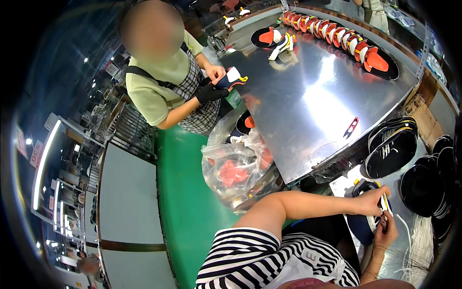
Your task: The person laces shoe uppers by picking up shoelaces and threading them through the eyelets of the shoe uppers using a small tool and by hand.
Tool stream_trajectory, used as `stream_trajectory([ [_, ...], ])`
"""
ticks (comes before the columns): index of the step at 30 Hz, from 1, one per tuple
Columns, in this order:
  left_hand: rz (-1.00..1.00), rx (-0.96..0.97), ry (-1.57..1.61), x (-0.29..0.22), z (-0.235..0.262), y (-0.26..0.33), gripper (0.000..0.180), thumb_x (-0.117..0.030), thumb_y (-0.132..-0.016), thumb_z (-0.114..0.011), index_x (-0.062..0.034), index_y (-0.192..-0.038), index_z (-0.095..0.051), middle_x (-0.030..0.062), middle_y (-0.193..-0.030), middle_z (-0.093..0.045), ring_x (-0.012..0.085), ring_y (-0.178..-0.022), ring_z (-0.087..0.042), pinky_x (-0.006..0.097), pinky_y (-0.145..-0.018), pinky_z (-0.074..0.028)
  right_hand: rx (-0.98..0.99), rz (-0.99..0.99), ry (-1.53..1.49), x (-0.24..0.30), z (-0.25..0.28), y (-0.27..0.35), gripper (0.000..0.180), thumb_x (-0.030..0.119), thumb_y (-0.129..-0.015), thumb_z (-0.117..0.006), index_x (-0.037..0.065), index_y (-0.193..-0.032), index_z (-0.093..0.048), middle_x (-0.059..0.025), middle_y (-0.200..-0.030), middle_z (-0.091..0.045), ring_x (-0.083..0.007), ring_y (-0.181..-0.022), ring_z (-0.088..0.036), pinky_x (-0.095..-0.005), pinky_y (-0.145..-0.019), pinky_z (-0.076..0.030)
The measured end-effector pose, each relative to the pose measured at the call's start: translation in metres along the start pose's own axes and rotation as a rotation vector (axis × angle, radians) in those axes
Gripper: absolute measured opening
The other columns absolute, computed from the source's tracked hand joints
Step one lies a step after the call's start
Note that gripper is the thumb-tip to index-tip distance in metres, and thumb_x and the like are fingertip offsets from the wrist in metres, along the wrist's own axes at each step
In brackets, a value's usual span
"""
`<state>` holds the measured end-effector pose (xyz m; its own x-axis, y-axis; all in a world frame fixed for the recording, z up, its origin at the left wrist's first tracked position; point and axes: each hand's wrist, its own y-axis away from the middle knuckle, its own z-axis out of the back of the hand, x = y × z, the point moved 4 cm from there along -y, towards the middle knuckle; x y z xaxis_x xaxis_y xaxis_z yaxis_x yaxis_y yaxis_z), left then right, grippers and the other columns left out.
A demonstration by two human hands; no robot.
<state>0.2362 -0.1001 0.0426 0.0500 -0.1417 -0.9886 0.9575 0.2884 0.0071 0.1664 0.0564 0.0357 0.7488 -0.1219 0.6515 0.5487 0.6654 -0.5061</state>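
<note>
One pale sign (pixel 36 154) at far left bears reddish letters; the shirt's patch (pixel 309 255) is too blurred to read. Left hand (pixel 370 200) and right hand (pixel 385 233) both pinch the pale trim of a navy shoe (pixel 360 229), low at right by the bench (pixel 391 183). Fingers partly hide its opening. Black shoes (pixel 392 151) and white cords (pixel 421 245) crowd nearby; opposite, a co-worker (pixel 161 91) holds a navy upper (pixel 226 82).

L head-worn fisheye cam looks dn, wearer's hands (pixel 372 202) nr, tbl (pixel 288 123) beyond.
</note>
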Motion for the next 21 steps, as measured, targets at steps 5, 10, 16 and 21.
stream_trajectory([
  [5, 0.005, -0.047, 0.049, 0.008, 0.003, -0.002, 0.054, -0.003, -0.072, -0.070, -0.0016, -0.118, -0.042, 0.0158, -0.091, -0.058, 0.0230, -0.080, -0.060, 0.035, -0.069, -0.047, 0.031, 0.044, 0.078, 0.003, -0.008, -0.003, 0.031, -0.010, -0.075, -0.063, -0.001, -0.104, -0.066, -0.0125, -0.076, -0.064, -0.0222, -0.062, -0.063, -0.0312, -0.058, -0.048],
  [10, 0.034, -0.008, 0.091, 0.011, 0.006, -0.002, 0.051, -0.004, -0.073, -0.071, -0.0002, -0.115, -0.044, 0.0165, -0.091, -0.058, 0.0224, -0.081, -0.060, 0.035, -0.069, -0.048, 0.031, 0.208, 0.221, 0.021, -0.010, -0.010, 0.037, -0.010, -0.070, -0.062, -0.001, -0.105, -0.066, -0.0121, -0.068, -0.057, -0.0252, -0.056, -0.057, -0.0336, -0.053, -0.043],
  [16, 0.005, 0.024, 0.081, 0.004, 0.009, 0.011, 0.046, -0.009, -0.079, -0.069, 0.0002, -0.116, -0.043, 0.0185, -0.091, -0.058, 0.0237, -0.080, -0.061, 0.034, -0.070, -0.048, 0.032, 0.215, 0.158, 0.019, -0.008, -0.006, 0.033, -0.008, -0.071, -0.060, 0.000, -0.102, -0.067, -0.0118, -0.067, -0.055, -0.0262, -0.057, -0.056, -0.0344, -0.052, -0.042],
  [21, -0.018, 0.061, -0.034, 0.025, -0.012, -0.010, 0.035, -0.022, -0.092, -0.055, -0.0012, -0.117, -0.042, 0.0215, -0.099, -0.057, 0.0303, -0.086, -0.061, 0.038, -0.075, -0.049, -0.022, 0.160, 0.080, 0.012, 0.005, 0.005, 0.022, -0.002, -0.079, -0.060, 0.000, -0.100, -0.066, -0.0144, -0.079, -0.064, -0.0283, -0.066, -0.063, -0.0356, -0.058, -0.047],
])
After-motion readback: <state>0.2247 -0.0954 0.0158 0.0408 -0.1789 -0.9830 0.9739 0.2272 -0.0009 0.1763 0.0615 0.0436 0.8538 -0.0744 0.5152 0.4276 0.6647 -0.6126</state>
